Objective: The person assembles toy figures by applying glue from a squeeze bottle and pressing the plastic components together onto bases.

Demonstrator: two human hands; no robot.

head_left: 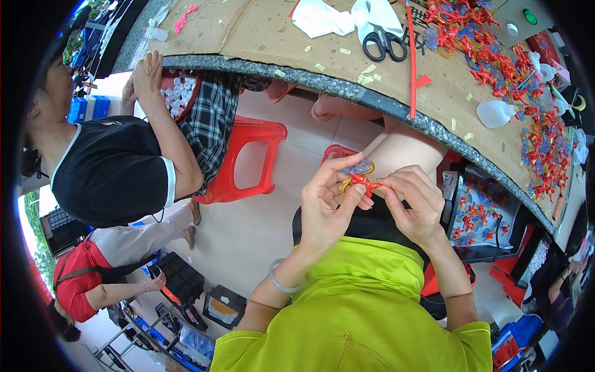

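Note:
Over my lap, my left hand grips a small red plastic figurine between thumb and fingers. Yellow-gold, ring-like bits and a clear bluish piece show beside it in the same fingers; whether they are joined to it I cannot tell. The thumb and fingertips of my right hand pinch the figurine's thin right end. Many similar red, blue and gold pieces lie heaped on the cardboard-covered table at the upper right.
Black scissors, white cloths, a red stick and a white squeeze bottle lie on the table. Its stone edge curves past my knees. A seated person is at left near a red stool; another person in red stands behind.

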